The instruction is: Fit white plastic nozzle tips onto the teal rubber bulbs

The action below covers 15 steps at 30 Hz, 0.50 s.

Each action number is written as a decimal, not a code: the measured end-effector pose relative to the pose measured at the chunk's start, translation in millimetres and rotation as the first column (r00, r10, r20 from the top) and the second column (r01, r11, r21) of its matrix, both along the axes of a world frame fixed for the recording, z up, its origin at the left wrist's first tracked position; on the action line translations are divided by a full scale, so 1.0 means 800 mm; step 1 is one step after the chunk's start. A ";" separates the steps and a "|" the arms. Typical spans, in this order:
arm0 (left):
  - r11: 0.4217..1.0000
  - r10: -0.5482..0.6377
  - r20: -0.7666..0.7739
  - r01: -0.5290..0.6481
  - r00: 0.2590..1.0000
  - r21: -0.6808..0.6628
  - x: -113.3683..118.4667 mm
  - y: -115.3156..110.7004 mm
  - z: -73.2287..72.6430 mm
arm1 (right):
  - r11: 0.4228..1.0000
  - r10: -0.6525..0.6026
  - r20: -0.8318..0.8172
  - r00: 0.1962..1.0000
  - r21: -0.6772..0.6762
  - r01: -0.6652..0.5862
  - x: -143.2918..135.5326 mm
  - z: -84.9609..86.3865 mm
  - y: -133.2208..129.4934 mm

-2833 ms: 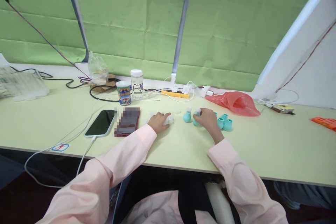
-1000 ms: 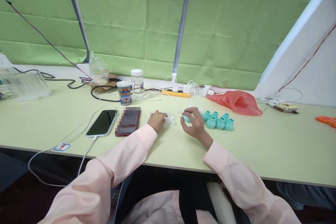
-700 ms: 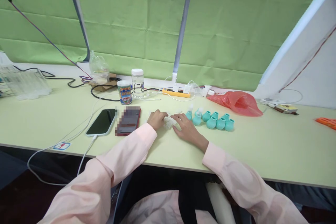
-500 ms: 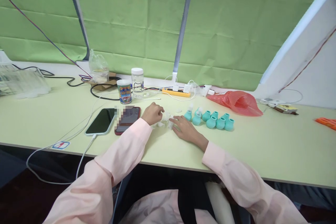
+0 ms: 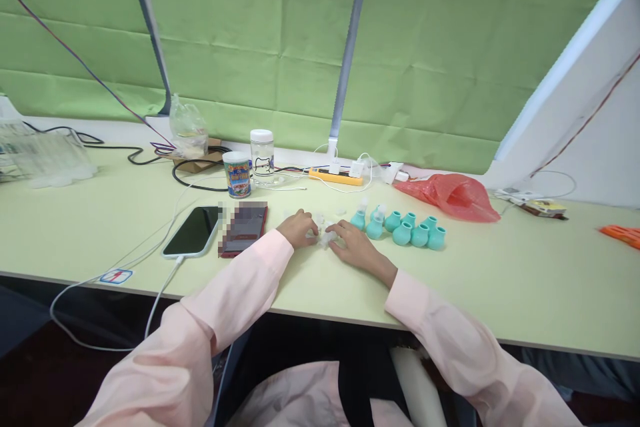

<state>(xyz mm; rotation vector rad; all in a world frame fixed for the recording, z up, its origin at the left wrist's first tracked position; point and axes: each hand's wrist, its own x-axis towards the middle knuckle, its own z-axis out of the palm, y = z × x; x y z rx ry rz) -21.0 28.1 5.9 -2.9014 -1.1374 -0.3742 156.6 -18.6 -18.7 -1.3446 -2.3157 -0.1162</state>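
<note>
Small translucent white pieces [image 5: 327,238] lie in a loose cluster on the table between my two hands. My left hand [image 5: 299,229] is at the cluster's left side, fingers bent down and apart, their tips beside the pieces. From the right, my right hand [image 5: 354,244] reaches in with fingers spread, and its fingertips touch the pieces. Just beyond it stand several teal bulb-shaped containers [image 5: 402,233] with open necks. A few at the left end, such as this teal bulb [image 5: 375,227], carry clear white tops.
Left of my hands lie a phone on a cable [image 5: 193,232] and a dark red-edged phone [image 5: 245,230]. Behind stand a printed cup [image 5: 237,175], a white-lidded jar [image 5: 263,157] and a yellow power strip [image 5: 335,177]. A red plastic bag [image 5: 450,197] is at the back right.
My left hand has moved slightly right and lower, its fingers coming down beside the white pieces. The pieces sit closer together between my hands. My right hand has barely shifted.
</note>
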 end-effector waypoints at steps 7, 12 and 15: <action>0.999 -0.043 -0.010 0.044 0.999 0.021 0.005 0.001 -0.003 | 1.000 -0.012 0.005 1.000 -0.011 0.012 -0.001 0.000 0.000; 0.999 -0.007 0.026 0.006 1.000 0.045 0.007 -0.003 0.004 | 1.000 -0.005 0.081 0.997 0.014 0.004 -0.001 -0.001 0.000; 0.999 0.034 0.079 -0.036 0.996 0.019 0.008 -0.006 0.007 | 1.000 -0.018 0.056 0.998 0.004 0.018 0.000 0.000 0.000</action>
